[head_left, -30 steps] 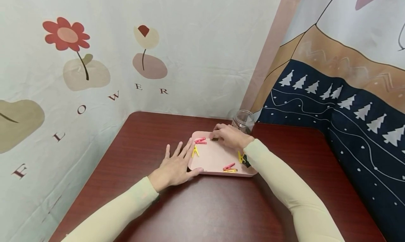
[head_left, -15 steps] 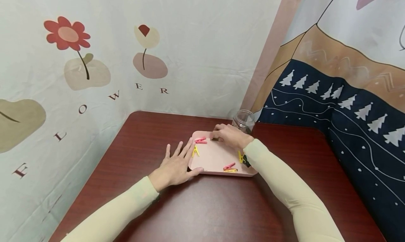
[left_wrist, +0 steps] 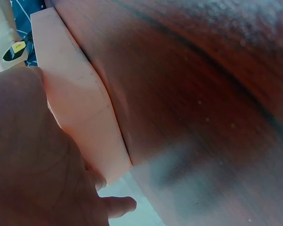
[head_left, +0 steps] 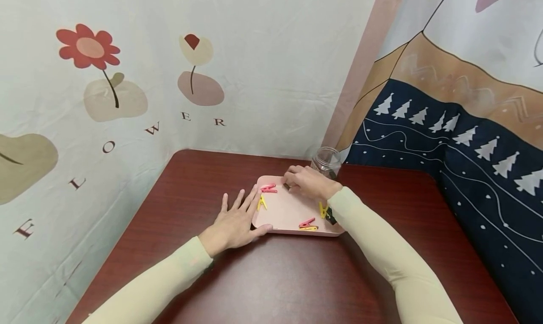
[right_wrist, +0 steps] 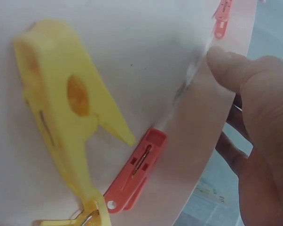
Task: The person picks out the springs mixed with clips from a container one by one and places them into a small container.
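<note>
A shallow pink tray lies on the table with several clothespins in it. My left hand lies spread along its left side, fingers straight, thumb by the near rim. My right hand is at the far rim; in the right wrist view its thumb is inside and its fingers outside, gripping the tray's rim. A small dark patch shows by those fingertips, too unclear to name. In the right wrist view, a yellow clothespin is close to the camera, with a red clothespin along the rim.
A clear glass jar stands behind the tray, close to my right hand. More pink clothespins lie in the far left corner. The dark red table meets printed cloth at the back and right.
Both hands stay nearly where they were. The dark patch beside my right fingertips shows less than before, as those fingers have shifted slightly. The clothespins and jar keep their places.
</note>
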### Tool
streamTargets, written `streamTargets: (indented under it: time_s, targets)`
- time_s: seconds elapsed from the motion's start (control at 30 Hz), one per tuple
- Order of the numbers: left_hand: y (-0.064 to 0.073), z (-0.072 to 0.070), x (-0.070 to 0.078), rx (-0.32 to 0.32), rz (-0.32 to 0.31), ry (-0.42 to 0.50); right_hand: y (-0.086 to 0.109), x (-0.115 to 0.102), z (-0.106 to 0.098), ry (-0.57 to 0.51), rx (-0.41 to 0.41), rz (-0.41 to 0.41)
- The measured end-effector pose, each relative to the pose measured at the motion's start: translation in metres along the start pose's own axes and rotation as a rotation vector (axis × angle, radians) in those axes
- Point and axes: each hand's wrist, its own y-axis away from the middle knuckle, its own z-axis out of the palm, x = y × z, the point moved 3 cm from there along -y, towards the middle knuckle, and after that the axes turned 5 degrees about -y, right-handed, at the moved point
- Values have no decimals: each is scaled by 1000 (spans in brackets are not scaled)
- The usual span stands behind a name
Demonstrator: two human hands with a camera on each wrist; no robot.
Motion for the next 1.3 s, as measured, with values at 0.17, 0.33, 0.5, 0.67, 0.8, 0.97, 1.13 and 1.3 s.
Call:
streamTargets:
  time_s: [0.17, 0.33, 0.5, 0.67, 0.8, 0.97, 1.13, 1.3]
  targets:
    - [0, 1, -1, -1, 0, 1, 2, -2, -1, -17, 18, 37]
    - [0, 1, -1, 2, 0, 1, 6, -5, -6, 0, 56, 25]
    - [0, 1, -1, 5, 1, 1, 10, -8, -12, 10, 121, -19]
    - [1, 0, 0, 5, 3, 4, 12, -8, -18, 9, 177, -28]
    - [0, 0, 0, 6, 4, 2, 14, -7, -23, 9, 195, -16]
    - [0, 0, 0, 7, 3, -2, 17, -6, -29, -12, 216, 7]
    - [-1, 1, -1, 4, 3, -3, 20, -5, -32, -68, 236, 40]
    - [-1, 0, -1, 8, 7, -10, 23, -3, -35, -91, 255, 64]
